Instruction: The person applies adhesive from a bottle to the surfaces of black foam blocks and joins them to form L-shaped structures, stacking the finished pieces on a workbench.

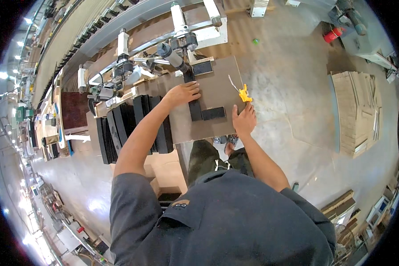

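Observation:
My left hand [183, 93] reaches across a brown board [224, 91], its fingertips resting on a long black strip [195, 110]. The fingers look stretched out rather than wrapped round it. The strip's far end lies under a grey cylindrical machine head [173, 57]. Touching the strip's near right side is a short black block [213, 113]; another black block [202, 68] sits at the far end. At the board's right edge, my right hand [244, 119] lies with its fingers extended, just below a yellow clamp-like piece [244, 93]. Nothing shows in its grasp.
Stacks of black boards [119, 126] stand left of the brown board, beside my left forearm. A machine rail with white cylinders [178, 18] runs along the back. A cardboard stack [357, 113] stands on the floor at right, and a red extinguisher-like cylinder [333, 34] lies farther back.

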The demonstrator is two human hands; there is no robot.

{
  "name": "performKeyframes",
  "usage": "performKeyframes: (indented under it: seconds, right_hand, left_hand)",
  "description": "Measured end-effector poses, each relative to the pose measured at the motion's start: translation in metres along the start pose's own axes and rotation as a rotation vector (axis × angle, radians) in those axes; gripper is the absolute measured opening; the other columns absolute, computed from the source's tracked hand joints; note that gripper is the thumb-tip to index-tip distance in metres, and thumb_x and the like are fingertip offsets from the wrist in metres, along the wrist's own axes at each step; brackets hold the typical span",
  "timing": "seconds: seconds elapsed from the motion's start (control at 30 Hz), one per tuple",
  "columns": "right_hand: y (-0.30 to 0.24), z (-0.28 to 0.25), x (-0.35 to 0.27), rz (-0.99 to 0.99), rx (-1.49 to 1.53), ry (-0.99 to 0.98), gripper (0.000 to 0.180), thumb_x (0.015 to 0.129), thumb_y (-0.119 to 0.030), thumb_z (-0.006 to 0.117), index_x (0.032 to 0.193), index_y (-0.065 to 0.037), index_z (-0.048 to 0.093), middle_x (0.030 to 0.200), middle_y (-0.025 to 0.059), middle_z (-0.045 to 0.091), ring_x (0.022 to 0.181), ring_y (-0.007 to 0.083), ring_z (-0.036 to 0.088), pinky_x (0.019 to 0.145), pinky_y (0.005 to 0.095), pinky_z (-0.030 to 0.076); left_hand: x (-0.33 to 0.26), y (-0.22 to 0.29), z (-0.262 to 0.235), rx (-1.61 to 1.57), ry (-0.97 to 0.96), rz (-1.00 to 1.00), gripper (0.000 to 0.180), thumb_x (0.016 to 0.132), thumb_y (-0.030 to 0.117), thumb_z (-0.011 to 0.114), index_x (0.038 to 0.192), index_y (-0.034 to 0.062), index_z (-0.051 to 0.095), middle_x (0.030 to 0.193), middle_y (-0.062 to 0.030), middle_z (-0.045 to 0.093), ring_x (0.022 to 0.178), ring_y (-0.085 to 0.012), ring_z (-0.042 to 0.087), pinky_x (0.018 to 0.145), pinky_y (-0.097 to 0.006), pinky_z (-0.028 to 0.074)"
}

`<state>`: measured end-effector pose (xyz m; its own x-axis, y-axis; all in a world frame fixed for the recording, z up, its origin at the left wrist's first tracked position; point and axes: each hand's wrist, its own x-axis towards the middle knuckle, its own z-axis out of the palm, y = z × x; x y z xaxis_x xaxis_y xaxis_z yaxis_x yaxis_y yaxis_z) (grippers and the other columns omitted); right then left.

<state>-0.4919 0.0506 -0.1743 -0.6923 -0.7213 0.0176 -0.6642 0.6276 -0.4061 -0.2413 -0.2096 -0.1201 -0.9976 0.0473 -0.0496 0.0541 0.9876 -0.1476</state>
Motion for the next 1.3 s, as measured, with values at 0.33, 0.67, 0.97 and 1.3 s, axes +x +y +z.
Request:
performKeyframes:
  seconds: [0.33, 0.67, 0.97, 1.3]
  right_hand:
    - [0.004, 0.001, -0.003, 0.017, 0.004, -0.047, 0.077, 0.103, -0.055, 0.067, 0.152, 0.003, 0.056, 0.140, 0.0213, 0.068, 0.126, 0.0402, 0.066, 0.105, 0.0513, 0.054]
    - [0.000, 0.000, -0.001, 0.016, 0.006, -0.061, 0.075, 0.105, -0.054, 0.066, 0.151, 0.004, 0.055, 0.141, 0.0204, 0.066, 0.128, 0.0395, 0.064, 0.107, 0.0520, 0.052]
    - [-0.001, 0.001, -0.002, 0.008, -0.022, -0.017, 0.076, 0.105, -0.055, 0.064, 0.153, 0.003, 0.054, 0.140, 0.0200, 0.065, 0.127, 0.0397, 0.064, 0.106, 0.0521, 0.053]
    - [0.005, 0.008, -0.004, 0.009, -0.009, -0.018, 0.078, 0.107, -0.058, 0.061, 0.157, 0.002, 0.052, 0.145, 0.0206, 0.064, 0.131, 0.0402, 0.063, 0.109, 0.0530, 0.052]
  left_hand:
    - [-0.001, 0.053, -0.055, 0.030, 0.049, -0.081, 0.057, 0.100, 0.022, 0.069, 0.154, 0.0119, 0.056, 0.149, -0.0120, 0.065, 0.141, -0.0334, 0.064, 0.124, -0.044, 0.050]
    - [0.027, 0.113, -0.010, -0.316, 0.155, -1.410, 0.059, 0.092, 0.034, 0.081, 0.138, -0.0008, 0.066, 0.128, -0.0265, 0.066, 0.116, -0.0440, 0.067, 0.102, -0.052, 0.052]
    - [0.055, 0.095, 0.000, -0.421, 0.377, -1.573, 0.065, 0.093, 0.037, 0.088, 0.145, 0.0043, 0.065, 0.127, -0.0235, 0.071, 0.114, -0.0454, 0.070, 0.104, -0.053, 0.052]
    - [-0.011, 0.213, 0.017, -0.750, 0.443, -1.363, 0.078, 0.098, 0.030, 0.088, 0.166, 0.0114, 0.055, 0.129, -0.0203, 0.067, 0.124, -0.0398, 0.059, 0.109, -0.048, 0.048]
